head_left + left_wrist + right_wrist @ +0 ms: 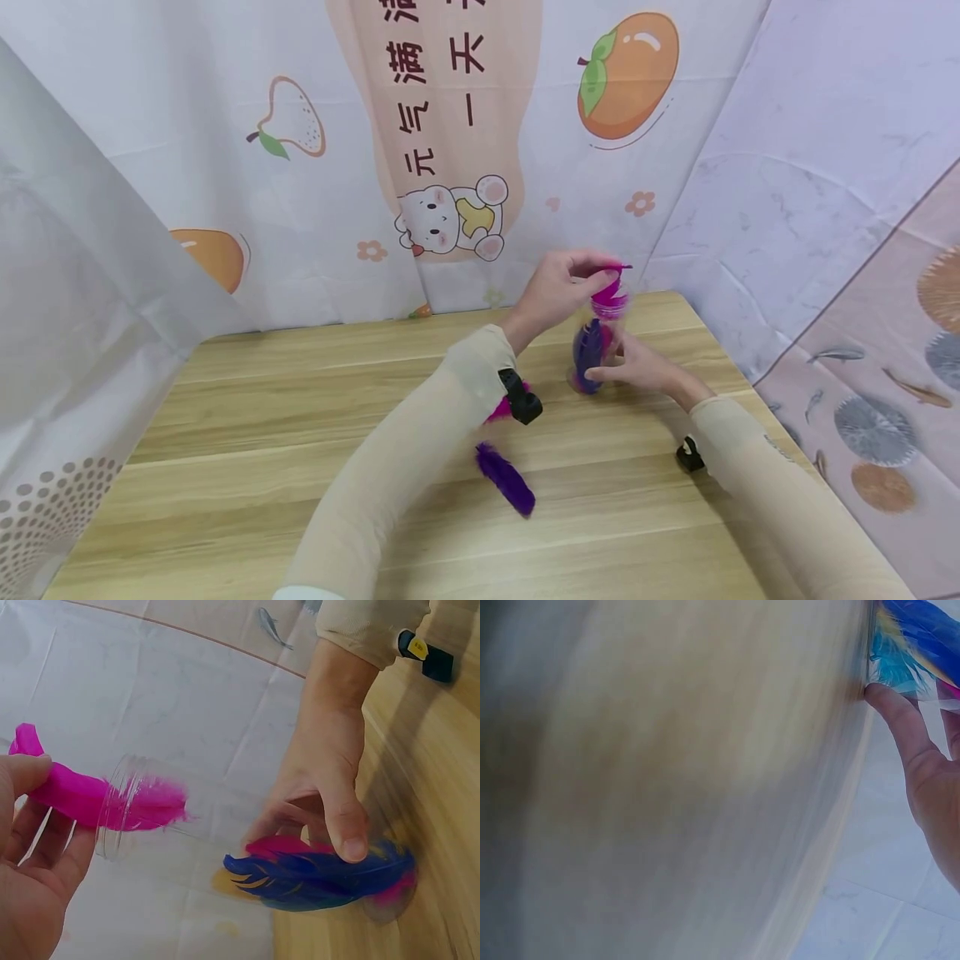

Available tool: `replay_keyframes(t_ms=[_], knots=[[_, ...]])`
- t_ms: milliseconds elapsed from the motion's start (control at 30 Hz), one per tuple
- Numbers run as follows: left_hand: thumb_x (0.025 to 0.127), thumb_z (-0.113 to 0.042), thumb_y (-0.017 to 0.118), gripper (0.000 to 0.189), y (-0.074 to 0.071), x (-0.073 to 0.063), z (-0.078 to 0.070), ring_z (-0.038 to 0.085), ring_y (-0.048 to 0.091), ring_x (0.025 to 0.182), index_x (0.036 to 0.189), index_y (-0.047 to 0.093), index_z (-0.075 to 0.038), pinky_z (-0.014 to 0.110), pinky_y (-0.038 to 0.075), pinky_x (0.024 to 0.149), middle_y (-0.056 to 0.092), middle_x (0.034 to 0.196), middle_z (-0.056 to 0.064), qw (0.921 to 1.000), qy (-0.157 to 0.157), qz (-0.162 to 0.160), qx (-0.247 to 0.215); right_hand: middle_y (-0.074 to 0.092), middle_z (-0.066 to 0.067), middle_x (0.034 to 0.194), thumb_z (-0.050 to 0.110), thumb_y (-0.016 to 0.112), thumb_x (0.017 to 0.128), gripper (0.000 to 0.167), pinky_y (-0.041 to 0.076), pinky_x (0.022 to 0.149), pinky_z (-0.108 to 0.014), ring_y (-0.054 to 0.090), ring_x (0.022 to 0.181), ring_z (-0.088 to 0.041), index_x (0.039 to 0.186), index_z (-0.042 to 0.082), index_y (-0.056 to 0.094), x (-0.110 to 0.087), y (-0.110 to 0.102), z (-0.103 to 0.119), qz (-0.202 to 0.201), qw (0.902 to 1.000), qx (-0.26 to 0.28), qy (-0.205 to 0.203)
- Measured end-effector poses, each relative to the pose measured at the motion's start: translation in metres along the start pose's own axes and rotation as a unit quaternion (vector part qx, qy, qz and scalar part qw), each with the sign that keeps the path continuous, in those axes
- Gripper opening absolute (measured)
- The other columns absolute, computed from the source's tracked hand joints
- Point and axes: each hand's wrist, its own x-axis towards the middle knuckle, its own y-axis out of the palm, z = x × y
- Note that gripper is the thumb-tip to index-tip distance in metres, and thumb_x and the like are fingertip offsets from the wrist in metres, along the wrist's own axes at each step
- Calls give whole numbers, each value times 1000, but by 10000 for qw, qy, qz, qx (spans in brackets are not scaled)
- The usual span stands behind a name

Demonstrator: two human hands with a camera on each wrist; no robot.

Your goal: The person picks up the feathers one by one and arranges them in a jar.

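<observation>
A clear jar [611, 312] stands at the far right of the table. Several feathers sit inside it, among them a dark blue feather [322, 874] and some pink, yellow and teal ones. My right hand [643, 365] grips the jar low on its side, thumb at the front. Above the jar's mouth, my left hand [557, 290] pinches a bright pink feather [79, 796]; the feather's fluffy end is within the rim in the left wrist view. In the right wrist view, fingers of my right hand [930, 776] touch the transparent wall.
On the wooden table [300, 400] lies a purple feather [507, 480], nearer the front. Another pink feather [501, 407] is partly hidden behind my left forearm. A printed curtain [315, 208] hangs along the back, and more cloth borders both sides.
</observation>
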Motion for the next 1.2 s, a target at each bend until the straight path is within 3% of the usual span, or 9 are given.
replay_keyframes(t_ms=[200,367,467,733,1200], knots=[[99,-10,67,19,0,0,-3,11,68,91,115,75,-4,22,57,79,75,107,3,9989,61,119,458,50,-14,142,19,82,88,95,33,112,-61,49,126,-34,159,14,19,0,0,3,85,9999,31,-106],[101,-12,65,21,2,1,-8,11,67,91,117,74,-3,18,55,77,75,105,4,9926,-157,246,1175,54,-12,141,18,81,89,83,33,111,-59,50,127,-31,154,10,30,1,0,2,134,9997,-26,-205],[101,-11,64,20,2,0,-11,10,67,89,115,74,-3,16,54,77,74,104,5,9895,-228,370,1377,56,-12,139,17,81,89,78,33,111,-58,51,125,-31,152,8,35,1,0,0,137,9996,-44,-228],[101,-10,64,21,2,-1,-8,9,67,90,118,74,-4,15,54,79,74,107,4,9874,-307,412,1496,51,-15,145,17,80,89,81,32,112,-60,46,131,-35,154,8,33,1,0,0,167,9998,62,-103],[97,-3,67,21,2,-1,-3,9,70,90,117,74,-4,15,54,80,75,110,7,9881,-13,368,1493,54,-15,142,15,80,89,76,35,110,-59,49,129,-35,151,7,37,1,0,1,179,9997,151,-93]])
